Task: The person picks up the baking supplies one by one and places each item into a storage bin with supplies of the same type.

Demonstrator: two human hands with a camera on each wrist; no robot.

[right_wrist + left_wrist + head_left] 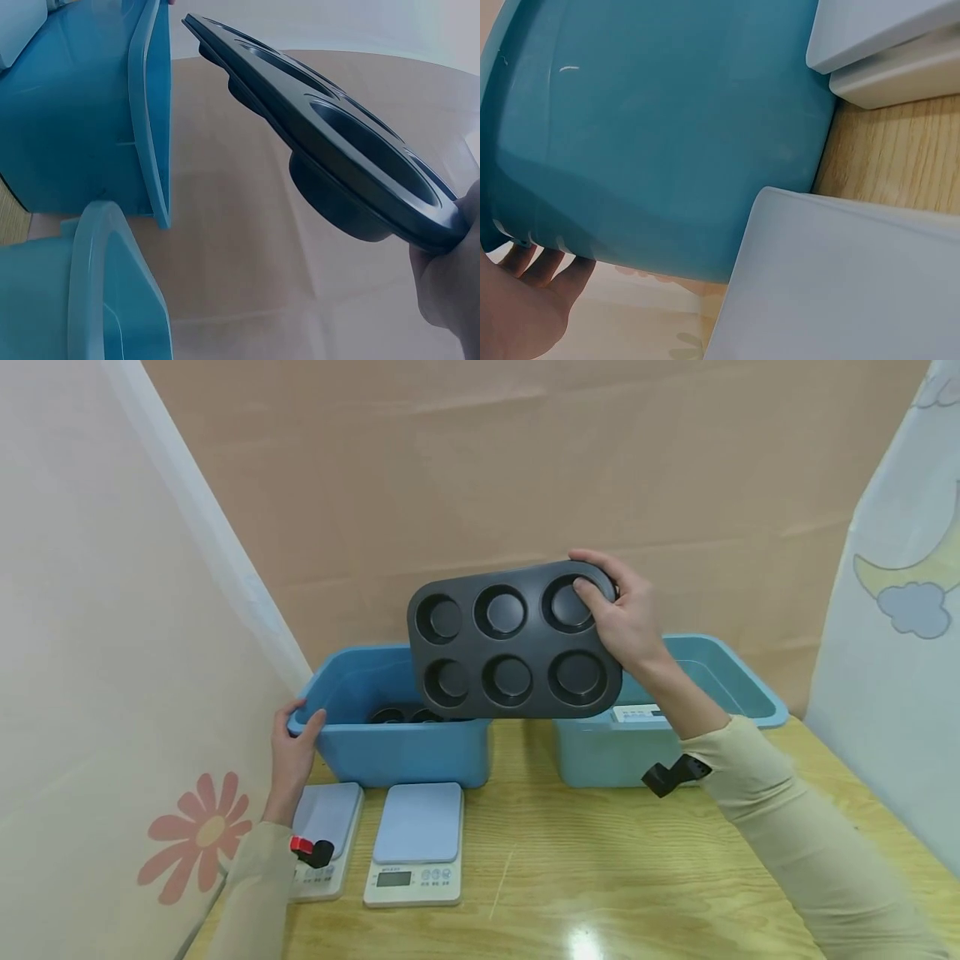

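Dark metal, six cups in two rows: the muffin tray (516, 641) hangs in the air above the gap between the two bins, tilted so its cup openings face you. Your right hand (626, 614) grips it at its right end, thumb pressed into the upper right cup and fingers curled round the rim behind; the right wrist view shows the tray (352, 169) edge-on, with the cup bottoms bulging underneath. Below and behind the tray sits the left blue bin (397, 752), and more dark trays (405, 716) lie in its bottom. Your left hand (294, 745) holds that bin's left front corner, thumb over the rim and fingers curled under its lip; from the left wrist you see the fingers (536, 266) tucked beneath the bin's edge. The right blue bin (738, 681) stands beside the first, just apart, and a small white device (637, 712) rests on its near rim. Two kitchen scales (416, 843) lie side by side on the wooden worktop (600, 877) in front of the left bin, your left forearm crossing the left one.
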